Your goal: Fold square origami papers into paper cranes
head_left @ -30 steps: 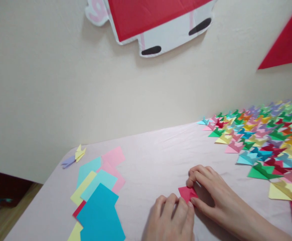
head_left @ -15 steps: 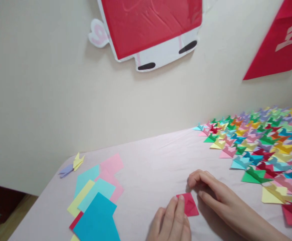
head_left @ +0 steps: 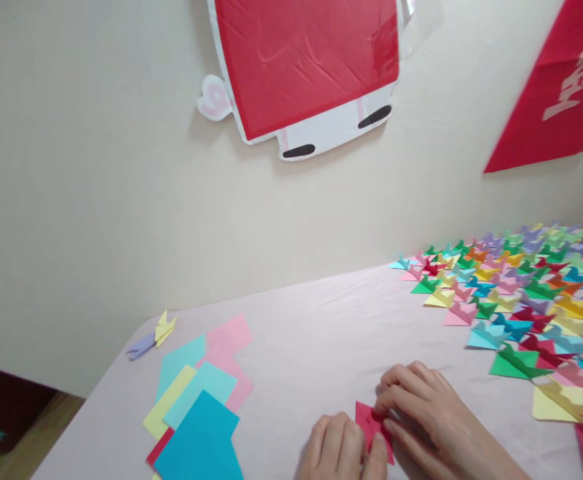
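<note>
My right hand [head_left: 429, 417] pinches the edge of the red paper [head_left: 365, 417] on the table [head_left: 301, 360] between thumb and fingers, while my left hand [head_left: 340, 448] touches it from the other side, whether gripping I cannot tell, with coloured sheets [head_left: 199, 437] left of that hand and folded paper birds [head_left: 514, 362] right of my right.

Single head-worn view from close above the table [head_left: 301, 347], forward and down toward the wall [head_left: 121, 167]

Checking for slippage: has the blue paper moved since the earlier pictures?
No; the blue paper shows no shift either way against the yellow folded piece.
</note>
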The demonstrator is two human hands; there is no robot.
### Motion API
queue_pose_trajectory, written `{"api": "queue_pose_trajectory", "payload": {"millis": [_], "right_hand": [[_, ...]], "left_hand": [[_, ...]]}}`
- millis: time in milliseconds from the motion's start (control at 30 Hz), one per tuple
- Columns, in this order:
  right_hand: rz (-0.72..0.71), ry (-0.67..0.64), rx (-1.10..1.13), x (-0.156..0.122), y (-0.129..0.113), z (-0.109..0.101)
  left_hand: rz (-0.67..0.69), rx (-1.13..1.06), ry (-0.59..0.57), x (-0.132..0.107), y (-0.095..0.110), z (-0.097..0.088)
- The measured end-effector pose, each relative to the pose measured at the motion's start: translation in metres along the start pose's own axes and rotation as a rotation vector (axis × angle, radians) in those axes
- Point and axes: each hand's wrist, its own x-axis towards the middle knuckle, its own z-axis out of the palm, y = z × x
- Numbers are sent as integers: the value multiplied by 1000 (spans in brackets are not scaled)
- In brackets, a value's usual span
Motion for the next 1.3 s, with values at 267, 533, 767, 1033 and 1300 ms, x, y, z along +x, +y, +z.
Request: {"api": "queue_pose_trajectory", "payload": {"millis": [267, 533, 767, 1033, 1300], "right_hand": [[118, -33, 61, -2, -4, 5], [119, -71, 127, -3, -12, -1], [52, -80, 148, 0, -8, 8], [141, -146, 178, 0, -6, 7], [135, -101, 183, 3, -4, 11]], "left_hand": [[-10, -216, -18, 19, -17, -6], [-79, -191, -166, 17, -22, -18], [-181, -288, -278, 21, -25, -26], [-282, -541, -343, 26, -30, -32], [-305, -625, -344, 29, -38, -33]]}}
